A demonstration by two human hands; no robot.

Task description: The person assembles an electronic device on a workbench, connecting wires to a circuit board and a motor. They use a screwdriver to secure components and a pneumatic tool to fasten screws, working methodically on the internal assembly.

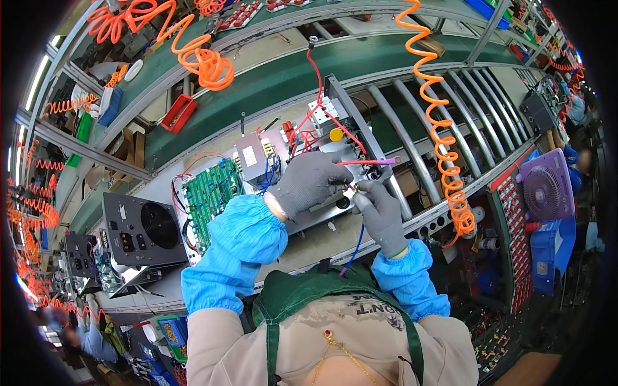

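My left hand point(312, 182), in a grey glove, reaches over an open metal chassis point(302, 222) with its fingers pinched. My right hand point(384, 219), gloved alike, is closed with thumb and fingertips against the same spot. Between the fingertips sits a small pale piece point(349, 192), too small to name for sure. A blue wire point(354, 253) hangs below the fingers toward my apron. Just above them, a red wire with a pink-purple end point(376, 161) sticks out to the right. Inside the chassis are red wires point(344, 128) and a yellow round part point(336, 134).
Left of the chassis lie a green circuit board point(212, 193) and a black panel with a round fan opening point(151, 225). Metal rollers point(402, 138) run to the right. Orange coiled hoses point(444, 128) hang overhead. A purple fan point(544, 186) stands far right.
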